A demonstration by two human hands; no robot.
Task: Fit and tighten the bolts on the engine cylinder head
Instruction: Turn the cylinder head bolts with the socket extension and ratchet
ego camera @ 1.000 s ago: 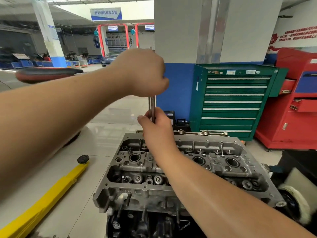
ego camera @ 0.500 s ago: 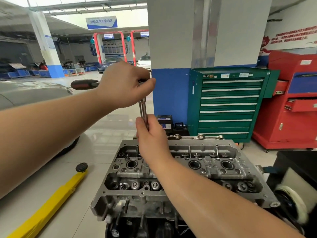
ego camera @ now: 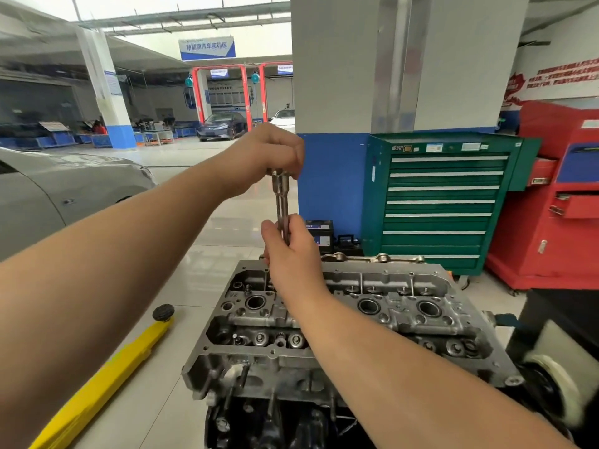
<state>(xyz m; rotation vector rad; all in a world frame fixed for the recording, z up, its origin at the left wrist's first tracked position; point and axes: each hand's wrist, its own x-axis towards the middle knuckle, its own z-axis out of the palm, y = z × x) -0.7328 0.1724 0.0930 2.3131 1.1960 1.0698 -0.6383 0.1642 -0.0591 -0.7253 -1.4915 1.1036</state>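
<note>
The cylinder head (ego camera: 372, 306) sits on top of the engine, low in the middle of the view, its cast aluminium face full of bores and valve gear. Rising from its far-left area is a long steel extension bar (ego camera: 281, 202), standing close to upright. The left hand (ego camera: 269, 153) has its grip wrapped over the top end of the bar, fingers curled down round it; the right hand (ego camera: 291, 251) pinches the lower part between thumb and fingertips, steadying it just above the casting. The socket end and the bolt are hidden behind that hand, so I cannot tell how far the bolt is seated.

That bar looks rigid and smooth — likely slick if oily — so the lower pinch is best kept as a guide only, with the turning force coming from the top. The head itself looks heavy and unyielding, though its threads would be easy to strip — start each bolt gently and square. A green tool cabinet (ego camera: 437, 202) stands behind, a yellow jack handle (ego camera: 107, 380) lies on the floor.
</note>
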